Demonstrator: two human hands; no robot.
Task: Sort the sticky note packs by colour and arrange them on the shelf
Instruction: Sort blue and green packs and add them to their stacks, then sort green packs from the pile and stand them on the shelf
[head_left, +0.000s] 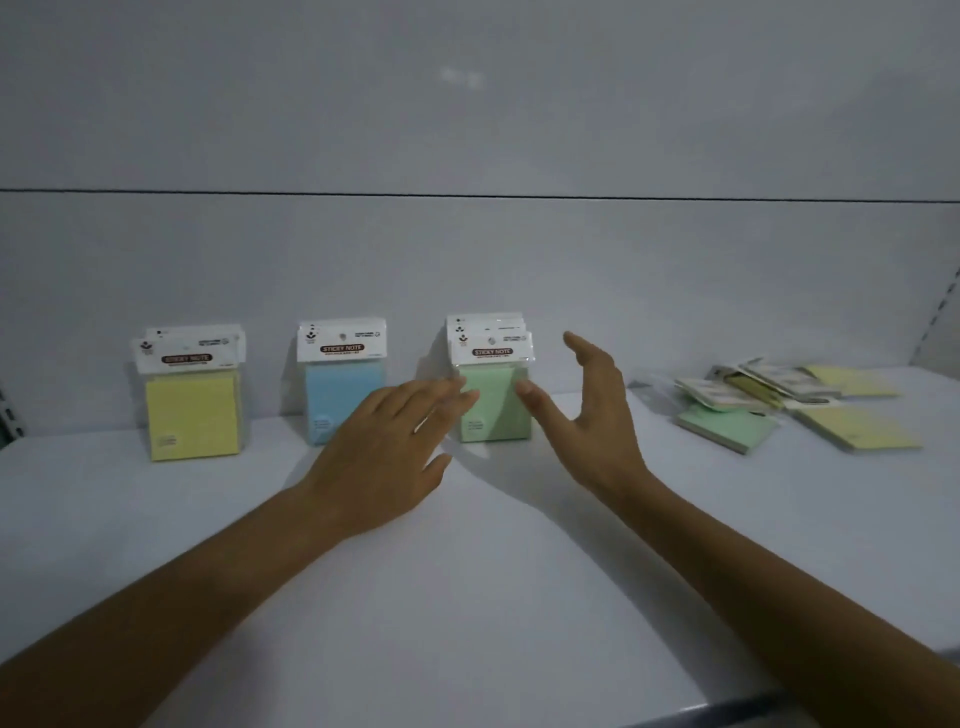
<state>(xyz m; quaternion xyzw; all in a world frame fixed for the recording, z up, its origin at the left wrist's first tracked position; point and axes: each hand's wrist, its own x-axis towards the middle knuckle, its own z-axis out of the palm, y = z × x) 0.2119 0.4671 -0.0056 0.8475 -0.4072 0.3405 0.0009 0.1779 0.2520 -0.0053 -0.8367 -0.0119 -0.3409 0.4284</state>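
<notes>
Three groups of sticky note packs stand upright against the back wall of the white shelf (467, 571): yellow packs (191, 410) at the left, blue packs (337, 384) in the middle, green packs (493, 400) to their right. My left hand (384, 452) hovers open with straight fingers, its fingertips at the left edge of the front green pack. My right hand (592, 415) is open just right of the green packs, thumb near the pack's right edge, holding nothing. A loose heap of packs (769, 395) lies flat at the right, with a green pack (727, 426) and yellow packs (857, 431) among them.
The shelf's back panel (467, 260) rises right behind the standing packs. A perforated upright (935, 317) stands at the far right. The shelf's front edge (727, 712) runs along the bottom right.
</notes>
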